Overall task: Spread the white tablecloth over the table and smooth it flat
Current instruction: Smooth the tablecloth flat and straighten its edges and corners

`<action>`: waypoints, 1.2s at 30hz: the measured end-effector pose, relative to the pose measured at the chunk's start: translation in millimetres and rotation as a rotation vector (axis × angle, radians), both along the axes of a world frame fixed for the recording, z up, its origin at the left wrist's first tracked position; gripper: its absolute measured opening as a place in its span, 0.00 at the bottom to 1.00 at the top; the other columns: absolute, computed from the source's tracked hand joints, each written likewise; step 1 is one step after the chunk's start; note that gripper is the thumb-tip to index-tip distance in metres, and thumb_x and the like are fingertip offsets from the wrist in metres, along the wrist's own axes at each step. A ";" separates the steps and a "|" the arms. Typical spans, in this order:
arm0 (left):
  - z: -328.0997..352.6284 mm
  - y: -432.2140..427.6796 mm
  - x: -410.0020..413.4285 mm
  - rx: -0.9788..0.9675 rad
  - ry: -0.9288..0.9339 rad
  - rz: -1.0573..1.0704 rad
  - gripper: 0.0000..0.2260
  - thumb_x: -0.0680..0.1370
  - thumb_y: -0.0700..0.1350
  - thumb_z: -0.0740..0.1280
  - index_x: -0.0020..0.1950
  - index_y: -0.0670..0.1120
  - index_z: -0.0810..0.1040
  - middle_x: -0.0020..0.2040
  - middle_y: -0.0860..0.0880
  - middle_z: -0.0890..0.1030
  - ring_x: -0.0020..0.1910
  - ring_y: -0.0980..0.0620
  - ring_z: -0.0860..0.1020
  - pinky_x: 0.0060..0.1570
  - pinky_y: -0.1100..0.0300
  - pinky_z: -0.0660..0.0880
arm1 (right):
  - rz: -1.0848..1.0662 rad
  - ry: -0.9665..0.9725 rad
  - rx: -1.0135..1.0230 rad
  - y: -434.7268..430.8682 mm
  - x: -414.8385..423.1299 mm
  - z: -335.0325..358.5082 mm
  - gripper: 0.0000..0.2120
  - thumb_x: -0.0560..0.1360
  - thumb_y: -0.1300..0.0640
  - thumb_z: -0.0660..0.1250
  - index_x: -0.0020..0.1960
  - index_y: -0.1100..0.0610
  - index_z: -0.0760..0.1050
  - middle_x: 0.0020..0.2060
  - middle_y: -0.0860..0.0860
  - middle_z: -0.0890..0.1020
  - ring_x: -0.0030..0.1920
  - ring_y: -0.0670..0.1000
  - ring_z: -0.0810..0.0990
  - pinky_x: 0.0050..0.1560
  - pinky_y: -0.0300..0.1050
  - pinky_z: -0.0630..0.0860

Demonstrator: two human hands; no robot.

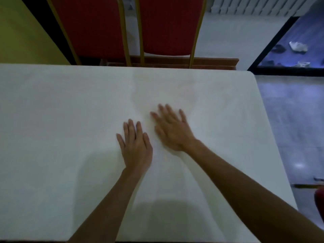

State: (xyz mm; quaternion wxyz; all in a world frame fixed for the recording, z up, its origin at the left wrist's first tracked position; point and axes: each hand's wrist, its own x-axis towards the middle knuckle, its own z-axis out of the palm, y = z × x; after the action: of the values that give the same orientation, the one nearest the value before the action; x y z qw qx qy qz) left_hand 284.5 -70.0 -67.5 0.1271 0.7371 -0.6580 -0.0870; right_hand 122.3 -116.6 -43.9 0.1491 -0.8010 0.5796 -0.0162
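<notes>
A yellow wall panel (21, 35) fills the far left corner. The white cloth tablecloth (70, 128) lies over the desk, covering its top out to the rounded far right corner. The left hand (135, 149) rests palm down on the cloth near the middle, fingers extended and close together. Just beside it, the right hand (172, 128) lies flat with fingers spread, slightly blurred. Faint creases run up from the hands. Two red padded chairs with gold metal frames (168, 27) stand behind the desk. Grey tiled floor (289, 120) shows at right.
</notes>
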 end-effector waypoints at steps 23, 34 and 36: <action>-10.2 -50.5 -21.4 0.017 -0.123 0.112 0.25 0.82 0.54 0.47 0.80 0.50 0.54 0.81 0.46 0.52 0.80 0.46 0.48 0.76 0.37 0.46 | 0.008 0.062 0.022 -94.5 -161.7 -9.1 0.30 0.81 0.33 0.38 0.80 0.40 0.42 0.81 0.48 0.43 0.80 0.50 0.39 0.78 0.64 0.40; -5.8 -51.3 -22.0 0.040 -0.106 0.107 0.25 0.83 0.55 0.46 0.80 0.52 0.53 0.81 0.47 0.50 0.80 0.48 0.46 0.76 0.39 0.43 | -0.754 0.109 0.018 -85.4 -335.0 -4.4 0.39 0.77 0.31 0.37 0.81 0.50 0.42 0.81 0.52 0.43 0.80 0.57 0.39 0.75 0.71 0.39; -5.0 -52.1 -19.8 0.041 -0.113 0.107 0.25 0.83 0.55 0.45 0.80 0.51 0.52 0.81 0.47 0.50 0.80 0.47 0.46 0.76 0.39 0.43 | -0.492 0.045 -0.068 -49.9 -277.7 -5.5 0.32 0.82 0.36 0.40 0.81 0.49 0.42 0.81 0.51 0.43 0.80 0.56 0.39 0.74 0.67 0.37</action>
State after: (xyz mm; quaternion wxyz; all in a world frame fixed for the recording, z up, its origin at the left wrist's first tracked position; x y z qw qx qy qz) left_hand 264.7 -122.1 -72.4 0.0793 0.7774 -0.6218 -0.0517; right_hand -155.4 -166.6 -49.4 0.1006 -0.6405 0.7594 -0.0535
